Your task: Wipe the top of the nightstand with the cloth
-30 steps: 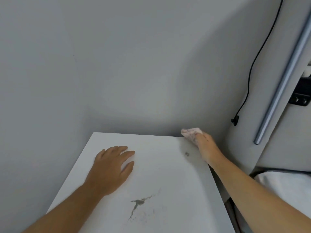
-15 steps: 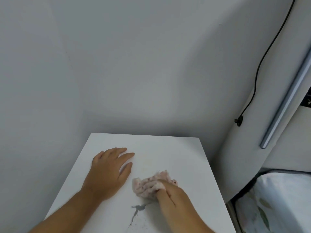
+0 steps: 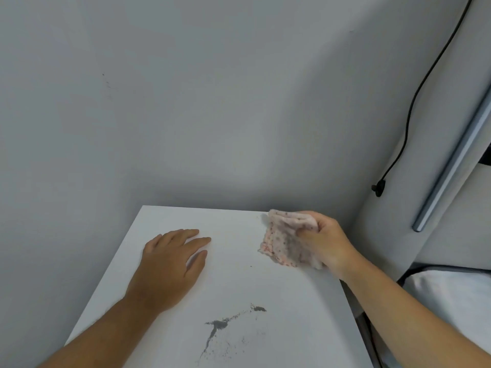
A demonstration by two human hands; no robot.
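One white nightstand (image 3: 279, 341), one dark smear (image 3: 220, 325) near its front, one left hand (image 3: 170, 264) spread flat, one right hand (image 3: 322, 241) clenching one pink dotted cloth (image 3: 284, 237), one black cable (image 3: 414, 99), no legible writing

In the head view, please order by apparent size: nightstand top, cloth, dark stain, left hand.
1. nightstand top
2. left hand, though it is nearer the camera than the cloth
3. cloth
4. dark stain

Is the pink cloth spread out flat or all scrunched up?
Scrunched up. The pink dotted cloth is bunched in the right hand, folds showing, near the back right corner of the white nightstand top.
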